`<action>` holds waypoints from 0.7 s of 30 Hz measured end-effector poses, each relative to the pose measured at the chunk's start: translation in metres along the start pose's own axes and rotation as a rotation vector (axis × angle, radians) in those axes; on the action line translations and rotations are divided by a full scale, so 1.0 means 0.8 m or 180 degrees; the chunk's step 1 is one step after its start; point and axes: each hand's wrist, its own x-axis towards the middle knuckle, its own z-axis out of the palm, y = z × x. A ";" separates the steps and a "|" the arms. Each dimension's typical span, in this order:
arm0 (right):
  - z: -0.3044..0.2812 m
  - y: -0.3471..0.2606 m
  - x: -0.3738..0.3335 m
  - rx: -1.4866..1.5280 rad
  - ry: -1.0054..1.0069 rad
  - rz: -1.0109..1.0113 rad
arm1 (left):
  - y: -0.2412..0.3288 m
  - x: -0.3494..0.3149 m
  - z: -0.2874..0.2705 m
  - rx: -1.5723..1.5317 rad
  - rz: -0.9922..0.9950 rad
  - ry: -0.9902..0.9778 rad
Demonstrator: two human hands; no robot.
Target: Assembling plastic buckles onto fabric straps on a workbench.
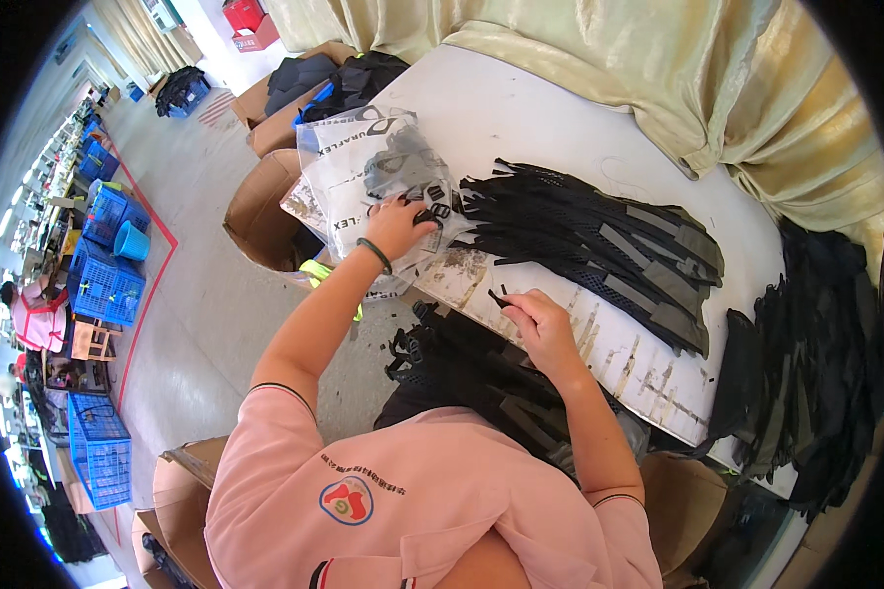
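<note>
Left hand (399, 224) presses crinkly clear plastic bags (368, 177); right hand (542, 322) pinches black mesh strip (498, 297).

Your left hand (395, 224) presses a clear printed plastic bag (363, 172) lying flat on the table. Your right hand (540, 319) pinches a small black strap piece (498, 297) at the table edge.

L hand (398, 224) on clear plastic bags (363, 167); R hand (540, 324) pinches black strap (498, 297) by fabric pile (599, 245).

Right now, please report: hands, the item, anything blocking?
Left hand pressing on clear plastic bags. Right hand pinching a small black piece at table edge. Stack of black fabric parts beside, not blocking.
</note>
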 end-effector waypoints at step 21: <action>0.006 -0.014 -0.008 0.1022 -0.0347 0.0910 | 0.013 0.044 0.017 -0.0532 0.0411 0.0814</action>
